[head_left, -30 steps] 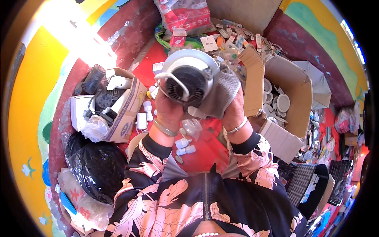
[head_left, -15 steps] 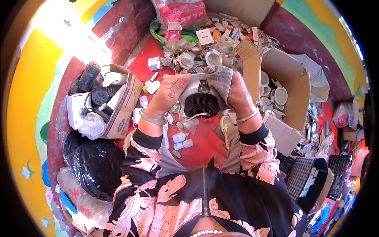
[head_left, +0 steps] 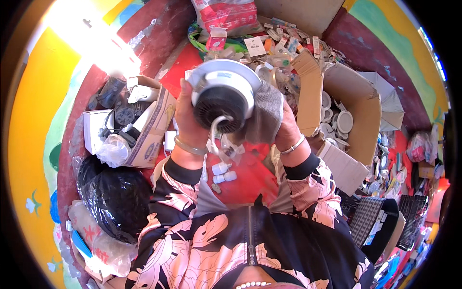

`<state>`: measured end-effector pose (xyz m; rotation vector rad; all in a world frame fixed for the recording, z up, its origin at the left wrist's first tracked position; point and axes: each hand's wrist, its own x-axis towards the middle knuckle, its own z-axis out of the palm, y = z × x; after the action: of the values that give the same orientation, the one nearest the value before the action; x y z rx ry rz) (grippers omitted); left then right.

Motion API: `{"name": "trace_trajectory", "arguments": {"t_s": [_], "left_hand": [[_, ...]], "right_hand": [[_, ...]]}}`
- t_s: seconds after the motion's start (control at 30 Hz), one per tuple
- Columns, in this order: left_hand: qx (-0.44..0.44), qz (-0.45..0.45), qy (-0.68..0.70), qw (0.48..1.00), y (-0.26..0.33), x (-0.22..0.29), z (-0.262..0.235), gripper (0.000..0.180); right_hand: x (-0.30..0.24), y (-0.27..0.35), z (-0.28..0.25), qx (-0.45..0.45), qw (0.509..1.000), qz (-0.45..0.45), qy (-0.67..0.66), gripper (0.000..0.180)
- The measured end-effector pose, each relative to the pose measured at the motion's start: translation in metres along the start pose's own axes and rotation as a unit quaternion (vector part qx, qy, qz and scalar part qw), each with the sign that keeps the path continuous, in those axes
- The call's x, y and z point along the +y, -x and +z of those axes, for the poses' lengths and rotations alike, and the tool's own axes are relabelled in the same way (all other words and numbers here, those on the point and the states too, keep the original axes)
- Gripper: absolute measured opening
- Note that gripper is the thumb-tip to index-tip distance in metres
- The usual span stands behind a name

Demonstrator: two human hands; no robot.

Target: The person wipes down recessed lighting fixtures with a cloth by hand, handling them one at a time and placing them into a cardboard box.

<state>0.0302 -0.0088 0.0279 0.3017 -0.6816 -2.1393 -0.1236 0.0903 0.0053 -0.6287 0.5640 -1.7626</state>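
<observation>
A round white downlight with a black finned heat sink is held up before me, and its white cord dangles below. My left hand is closed on the light's left side. In my right hand is a bunched grey cloth, pressed against the light's right side; some of those fingers are hidden behind the cloth. Under the light, small white bulbs lie on the red floor covering between my legs.
At left stands a carton of black and white lamp parts, with a black plastic bag nearer me. An open carton at right holds white round discs. Small boxes and fittings are heaped at the back.
The downlight has come up and tilted, showing more of its white rim, and sits slightly further left. Both hands moved with it, the cloth now against its right side.
</observation>
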Motion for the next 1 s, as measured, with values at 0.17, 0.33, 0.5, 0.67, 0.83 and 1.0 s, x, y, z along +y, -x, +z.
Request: {"name": "trace_trajectory", "arguments": {"t_s": [0.17,0.33,0.5,0.67,0.83,1.0], "left_hand": [[-0.014,-0.014,0.125,0.992,-0.007,0.002,-0.035,0.057],[-0.066,-0.002,0.024,0.997,0.0,0.007,0.0,0.057],[-0.057,0.12,-0.22,0.966,0.005,0.01,-0.009,0.048],[-0.061,0.146,-0.281,0.947,0.009,0.011,-0.005,0.042],[-0.063,0.148,-0.374,0.914,0.009,0.01,-0.008,0.04],[-0.16,0.195,-0.551,0.795,0.002,0.0,-0.016,0.036]], "right_hand": [[0.014,0.006,0.019,0.003,0.999,0.037,0.009,0.037],[0.013,0.007,0.016,0.017,0.999,0.021,0.027,0.035],[-0.013,0.013,0.027,0.01,0.996,0.082,-0.015,0.035],[-0.026,0.015,0.022,0.026,0.989,0.146,-0.007,0.033],[-0.031,0.018,0.024,0.039,0.992,0.116,0.03,0.028],[-0.03,0.01,0.026,0.043,0.968,0.067,0.236,0.022]]}}
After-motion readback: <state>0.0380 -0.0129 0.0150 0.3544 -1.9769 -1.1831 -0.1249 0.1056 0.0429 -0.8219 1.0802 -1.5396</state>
